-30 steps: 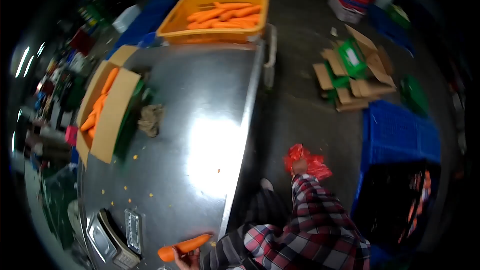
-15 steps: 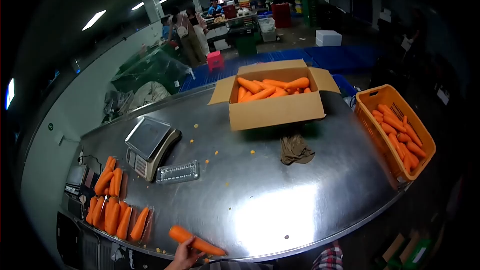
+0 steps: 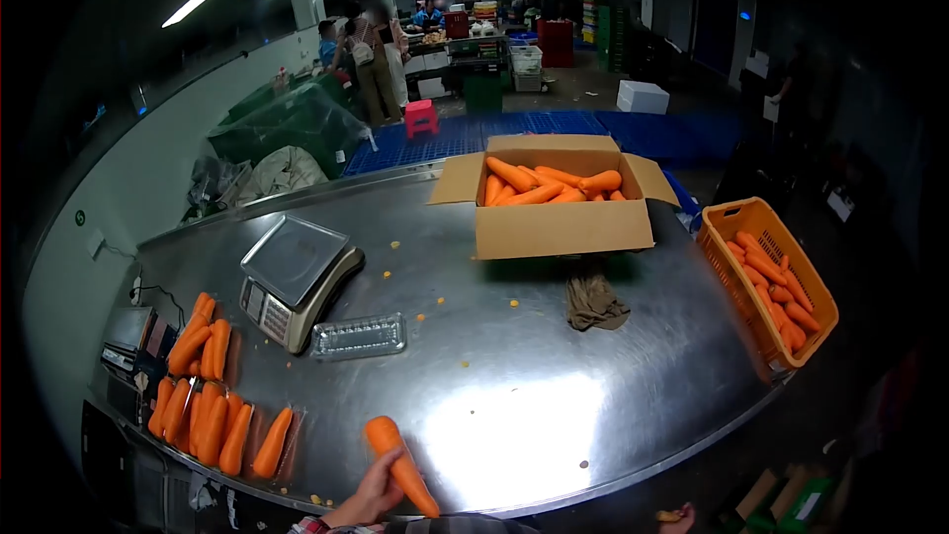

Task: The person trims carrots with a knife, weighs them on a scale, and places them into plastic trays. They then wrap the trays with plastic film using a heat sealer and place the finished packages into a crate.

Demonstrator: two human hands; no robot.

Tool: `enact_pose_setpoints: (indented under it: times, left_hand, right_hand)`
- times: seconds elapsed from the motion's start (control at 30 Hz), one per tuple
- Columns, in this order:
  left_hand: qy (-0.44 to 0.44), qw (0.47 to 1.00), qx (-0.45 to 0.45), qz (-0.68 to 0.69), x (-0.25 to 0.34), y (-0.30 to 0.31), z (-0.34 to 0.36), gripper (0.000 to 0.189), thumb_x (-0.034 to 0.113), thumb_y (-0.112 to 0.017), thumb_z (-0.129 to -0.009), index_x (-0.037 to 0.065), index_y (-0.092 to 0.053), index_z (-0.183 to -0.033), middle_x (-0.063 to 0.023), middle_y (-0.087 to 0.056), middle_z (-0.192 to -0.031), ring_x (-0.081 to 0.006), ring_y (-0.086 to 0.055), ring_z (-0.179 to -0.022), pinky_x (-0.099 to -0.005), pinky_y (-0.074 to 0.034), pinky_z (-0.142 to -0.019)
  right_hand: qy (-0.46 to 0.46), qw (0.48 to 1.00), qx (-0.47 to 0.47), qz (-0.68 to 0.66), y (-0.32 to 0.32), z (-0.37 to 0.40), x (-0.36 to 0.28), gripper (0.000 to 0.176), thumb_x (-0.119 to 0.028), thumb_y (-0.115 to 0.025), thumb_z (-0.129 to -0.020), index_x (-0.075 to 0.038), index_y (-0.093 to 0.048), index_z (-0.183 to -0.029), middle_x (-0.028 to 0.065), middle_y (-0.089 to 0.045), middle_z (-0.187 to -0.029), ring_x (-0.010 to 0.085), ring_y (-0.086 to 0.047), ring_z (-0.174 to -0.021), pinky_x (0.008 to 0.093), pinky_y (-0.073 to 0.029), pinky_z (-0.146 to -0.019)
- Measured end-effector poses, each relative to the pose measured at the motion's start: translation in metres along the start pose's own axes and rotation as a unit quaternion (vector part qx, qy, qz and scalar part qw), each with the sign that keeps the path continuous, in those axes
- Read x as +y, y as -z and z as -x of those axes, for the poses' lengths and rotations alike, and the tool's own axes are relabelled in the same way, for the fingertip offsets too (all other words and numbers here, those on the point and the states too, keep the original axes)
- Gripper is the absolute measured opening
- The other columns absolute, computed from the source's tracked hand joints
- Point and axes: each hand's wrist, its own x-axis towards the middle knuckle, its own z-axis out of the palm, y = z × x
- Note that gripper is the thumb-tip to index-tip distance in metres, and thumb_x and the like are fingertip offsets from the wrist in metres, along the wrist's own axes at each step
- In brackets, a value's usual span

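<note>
My left hand [image 3: 374, 494] is closed round the middle of a large carrot [image 3: 384, 435], which slants over the table's front edge, thick end away from me. Low at the right, beyond that edge, my right hand [image 3: 682, 524] is partly cut off by the frame. At its curled fingers shows a small orange-brown piece [image 3: 669, 515] whose kind I cannot tell. Left of the held carrot, a carrot in a clear tray [image 3: 271, 445] lies nearest, beside several more packed carrots [image 3: 206, 423].
On the metal table [image 3: 415, 386] stand a scale [image 3: 295, 262], a clear plastic tray [image 3: 358, 335], a crumpled brown cloth [image 3: 596, 304] and an open cardboard box [image 3: 563, 229] of carrots. An orange crate [image 3: 817, 336] with carrots is at the right edge. People stand in the far background.
The held carrot has swung to a steeper slant, its thick end moving right and away from me. My right hand has come into view low at the right, where a plaid sleeve showed before.
</note>
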Motion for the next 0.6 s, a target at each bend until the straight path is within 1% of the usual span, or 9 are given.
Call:
enact_pose_setpoints:
  times: [0.07,0.13,0.17,0.23,0.3,0.37,0.5,0.53,0.6]
  left_hand:
    - [-0.035,0.996,-0.036,-0.077,0.005,0.010,0.000,0.035,0.021,-0.061,-0.083,0.005,-0.043,-0.108,-0.0131,-0.054,-0.089,-0.0252,-0.057,-0.086,-0.0431,-0.048,-0.080]
    - [-0.085,0.980,-0.077,-0.160,0.017,-0.007,0.007,0.036,0.019,-0.062,-0.083,0.005,-0.042,-0.108,-0.0115,-0.054,-0.087,-0.0226,-0.057,-0.083,-0.0399,-0.050,-0.076]
    - [-0.073,0.976,-0.075,-0.192,0.027,-0.023,0.022,0.044,0.020,-0.067,-0.081,0.004,-0.043,-0.113,-0.0098,-0.054,-0.091,-0.0191,-0.056,-0.085,-0.0355,-0.050,-0.075]
    - [-0.101,0.936,-0.095,-0.322,0.041,-0.040,0.040,0.053,0.024,-0.070,-0.078,0.002,-0.043,-0.118,-0.0098,-0.055,-0.099,-0.0187,-0.057,-0.090,-0.0324,-0.048,-0.079]
    - [-0.123,0.880,-0.134,-0.438,0.047,-0.035,0.047,0.064,0.030,-0.073,-0.075,0.002,-0.042,-0.124,-0.0109,-0.056,-0.107,-0.0193,-0.057,-0.097,-0.0306,-0.046,-0.084]
    - [-0.111,0.803,-0.177,-0.558,0.052,-0.030,0.052,0.077,0.042,-0.074,-0.072,0.006,-0.041,-0.130,-0.0128,-0.056,-0.115,-0.0233,-0.056,-0.103,-0.0325,-0.043,-0.090]
    - [-0.136,0.719,-0.268,-0.627,0.053,-0.016,0.069,0.072,0.047,-0.070,-0.072,0.009,-0.045,-0.128,-0.0146,-0.060,-0.110,-0.0266,-0.058,-0.101,-0.0324,-0.043,-0.086]
    - [-0.181,0.687,-0.269,-0.651,0.051,-0.007,0.069,0.070,0.044,-0.070,-0.073,0.008,-0.046,-0.127,-0.0154,-0.060,-0.109,-0.0268,-0.059,-0.099,-0.0330,-0.043,-0.085]
    - [-0.153,0.716,-0.250,-0.634,0.058,0.002,0.078,0.069,0.044,-0.070,-0.074,0.008,-0.045,-0.128,-0.0151,-0.060,-0.110,-0.0270,-0.059,-0.099,-0.0329,-0.043,-0.085]
  right_hand:
    - [0.082,0.996,0.033,-0.009,-0.112,0.108,-0.064,0.023,-0.033,-0.052,-0.090,-0.017,-0.050,-0.073,-0.0028,-0.039,-0.062,0.0127,-0.040,-0.054,0.0335,-0.038,-0.050]
    - [0.040,0.984,-0.145,-0.095,-0.083,0.052,-0.087,0.015,-0.027,-0.054,-0.089,-0.014,-0.061,-0.091,-0.0011,-0.046,-0.067,0.0107,-0.041,-0.056,0.0262,-0.037,-0.047]
    - [0.136,0.989,-0.009,-0.062,-0.179,0.140,-0.110,0.022,-0.030,-0.054,-0.090,-0.011,-0.063,-0.097,-0.0015,-0.049,-0.060,0.0091,-0.044,-0.049,0.0254,-0.035,-0.041]
    - [0.088,0.976,-0.201,0.011,-0.219,0.181,-0.098,0.028,-0.034,-0.055,-0.088,-0.009,-0.061,-0.098,-0.0027,-0.047,-0.057,0.0084,-0.041,-0.044,0.0248,-0.035,-0.039]
    - [0.059,0.931,-0.326,0.156,-0.252,0.229,-0.069,0.029,-0.034,-0.055,-0.087,-0.007,-0.060,-0.097,-0.0027,-0.045,-0.056,0.0083,-0.040,-0.040,0.0241,-0.034,-0.036]
    - [0.017,0.865,-0.319,0.387,-0.290,0.273,-0.013,0.025,-0.029,-0.055,-0.089,-0.005,-0.061,-0.094,-0.0018,-0.043,-0.055,0.0086,-0.042,-0.040,0.0240,-0.036,-0.036]
    - [-0.137,0.747,-0.461,0.459,-0.346,0.355,0.064,0.028,-0.022,-0.053,-0.090,-0.003,-0.056,-0.111,0.0013,-0.048,-0.062,0.0091,-0.044,-0.046,0.0239,-0.038,-0.041]
    - [-0.116,0.689,-0.513,0.498,-0.355,0.368,0.073,0.031,-0.023,-0.056,-0.089,-0.003,-0.056,-0.113,0.0021,-0.051,-0.065,0.0095,-0.047,-0.047,0.0232,-0.039,-0.042]
    - [-0.043,0.628,-0.542,0.557,-0.365,0.382,0.097,0.033,-0.027,-0.062,-0.087,-0.002,-0.057,-0.109,-0.0005,-0.048,-0.060,0.0069,-0.043,-0.043,0.0205,-0.034,-0.040]
